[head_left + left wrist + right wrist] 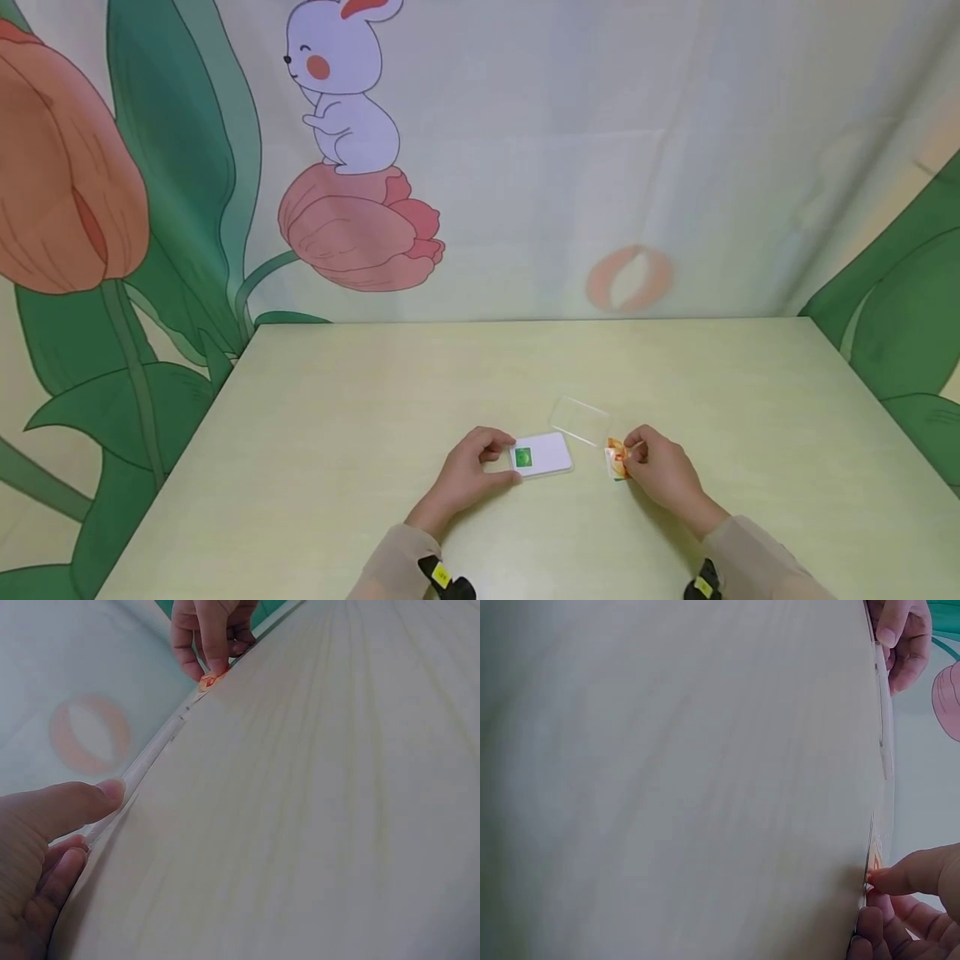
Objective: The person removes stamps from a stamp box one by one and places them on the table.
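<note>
In the head view my left hand [472, 469] grips the left end of a flat white box [550, 454] between thumb and fingers. A small green picture [522, 457] shows on that end of its white top. To the right, my right hand [666, 471] pinches a small orange-and-white card [614, 459] at its right side, fingertips covering part of it. The left wrist view shows the card [208, 681] low at the tabletop. From the right wrist, the box [886, 712] appears edge-on, lying flat.
A clear plastic lid [580, 420] lies just behind the box and card on the pale wooden table [360, 392]. Behind the table's far edge hangs a curtain [525, 167] printed with tulips and a rabbit. Black straps with yellow labels circle both wrists.
</note>
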Motion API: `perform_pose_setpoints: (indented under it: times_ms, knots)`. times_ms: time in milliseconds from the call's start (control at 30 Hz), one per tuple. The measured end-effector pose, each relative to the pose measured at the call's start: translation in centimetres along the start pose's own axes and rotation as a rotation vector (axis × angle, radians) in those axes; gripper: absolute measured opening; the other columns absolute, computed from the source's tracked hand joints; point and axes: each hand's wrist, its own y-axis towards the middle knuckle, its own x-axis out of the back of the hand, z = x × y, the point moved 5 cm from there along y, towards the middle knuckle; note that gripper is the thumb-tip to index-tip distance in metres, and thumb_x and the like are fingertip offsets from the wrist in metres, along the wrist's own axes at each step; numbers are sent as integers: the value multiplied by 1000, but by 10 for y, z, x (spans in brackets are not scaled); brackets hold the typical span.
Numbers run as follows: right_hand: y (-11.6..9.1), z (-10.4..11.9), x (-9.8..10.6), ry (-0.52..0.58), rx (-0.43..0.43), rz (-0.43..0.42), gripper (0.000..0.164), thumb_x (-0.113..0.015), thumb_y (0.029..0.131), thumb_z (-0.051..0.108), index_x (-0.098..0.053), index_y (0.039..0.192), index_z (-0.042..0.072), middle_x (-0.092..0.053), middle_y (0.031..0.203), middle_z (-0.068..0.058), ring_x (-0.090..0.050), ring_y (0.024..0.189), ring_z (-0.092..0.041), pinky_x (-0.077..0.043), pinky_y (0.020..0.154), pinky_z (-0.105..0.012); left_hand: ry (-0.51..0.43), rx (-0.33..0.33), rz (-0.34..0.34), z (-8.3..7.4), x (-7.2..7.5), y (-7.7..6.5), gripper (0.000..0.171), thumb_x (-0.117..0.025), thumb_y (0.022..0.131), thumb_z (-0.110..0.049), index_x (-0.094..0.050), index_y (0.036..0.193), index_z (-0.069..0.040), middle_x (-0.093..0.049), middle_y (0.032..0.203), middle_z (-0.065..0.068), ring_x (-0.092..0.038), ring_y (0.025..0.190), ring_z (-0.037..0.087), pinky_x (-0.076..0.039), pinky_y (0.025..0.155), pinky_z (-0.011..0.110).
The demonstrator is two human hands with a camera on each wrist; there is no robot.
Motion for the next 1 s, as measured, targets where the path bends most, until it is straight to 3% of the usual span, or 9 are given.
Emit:
perform_pose_setpoints:
  times_ms: [467, 1000]
  knots:
    - [3, 3, 3, 1, -17, -6, 19, -61, 82, 3, -54, 100, 1, -55, 76, -4, -48, 68, -17, -37, 60, -28, 22, -55, -6, -4, 5, 5, 39, -81, 74, -14, -63, 108, -5, -59, 109, 7, -53, 91, 15, -48, 84, 24]
    - [-3, 2, -1, -25, -9, -7, 18, -61, 83, 4, -54, 100, 1, -53, 73, -2, -46, 63, -16, -35, 56, -28, -12, -25, 1, 3, 1, -1, 41, -81, 72, -12, -63, 108, -5, -57, 106, 4, -53, 92, 14, -48, 85, 22]
